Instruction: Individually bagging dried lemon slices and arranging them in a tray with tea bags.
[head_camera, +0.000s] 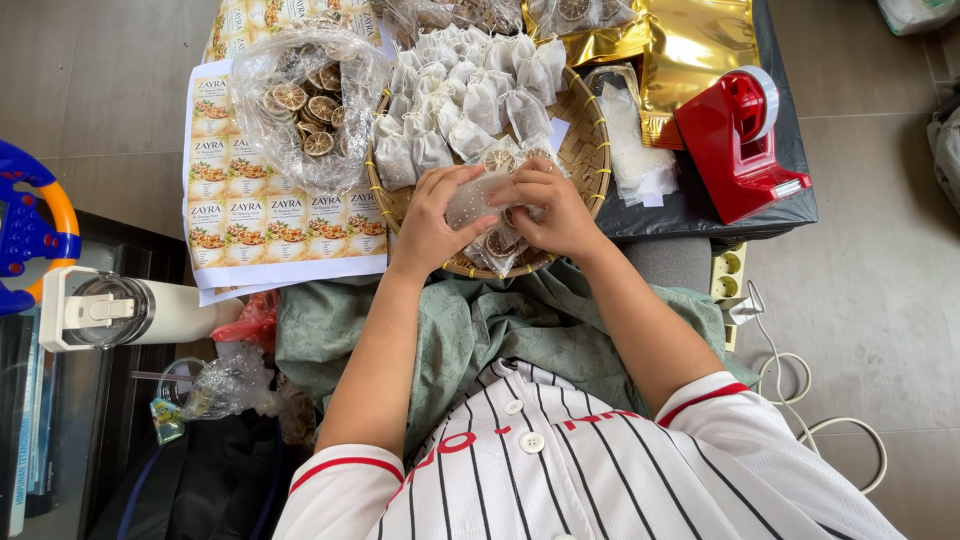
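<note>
Over the near side of a round woven tray (592, 152), my left hand (432, 222) and my right hand (556, 210) both grip a small translucent white pouch (474, 198). Beneath my hands, dried citrus slices (500, 243) lie in a clear bag on the tray. Several filled white pouches (462, 92) are heaped across the tray's far half.
A clear bag of dried citrus slices (305, 100) rests on sheets of printed labels (262, 228) at left. Gold foil bags (690, 45), a red tape dispenser (738, 143) and a strip of clear pouches (630, 150) sit at right. A white tumbler (130, 310) lies lower left. A power strip (728, 275) and white cable (800, 400) lie on the floor.
</note>
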